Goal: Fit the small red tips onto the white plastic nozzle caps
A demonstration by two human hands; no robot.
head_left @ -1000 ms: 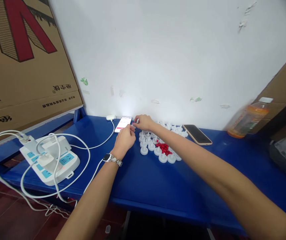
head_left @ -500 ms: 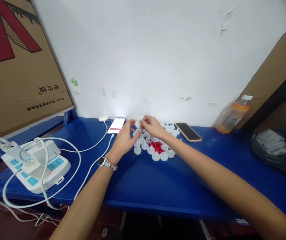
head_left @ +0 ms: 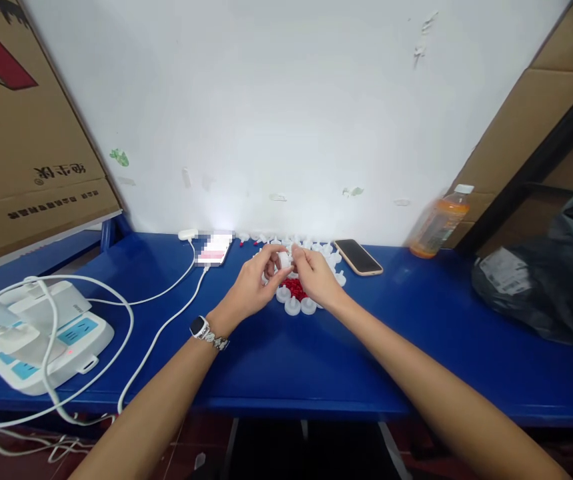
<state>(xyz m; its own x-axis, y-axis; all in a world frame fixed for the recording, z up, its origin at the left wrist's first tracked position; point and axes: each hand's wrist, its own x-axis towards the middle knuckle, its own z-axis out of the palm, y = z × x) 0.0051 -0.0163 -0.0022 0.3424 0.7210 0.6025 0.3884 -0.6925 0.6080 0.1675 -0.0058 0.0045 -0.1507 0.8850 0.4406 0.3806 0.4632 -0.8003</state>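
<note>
1. My left hand and my right hand meet over the blue table, fingertips turned toward each other.
2. Between them I hold one small white plastic piece; the left thumb and fingers are pinched on its left side, and the right fingertips close in on its right side, touching it.
3. Just under and beyond both hands lies a cluster of white plastic pieces, the same kind as the one I hold, standing on the table.
4. A small heap of red bits sits in the middle of that cluster, directly below the gap between my palms.
5. A watch is on my left wrist.
6. Past my left hand, toward the wall, a lit phone lies flat with a white cable running from it off to the left.
7. Far left of my left forearm sits a white power strip with plugs in it.
8. Beyond my right hand lies a dark phone, and further right an orange drink bottle stands by the wall.
</note>
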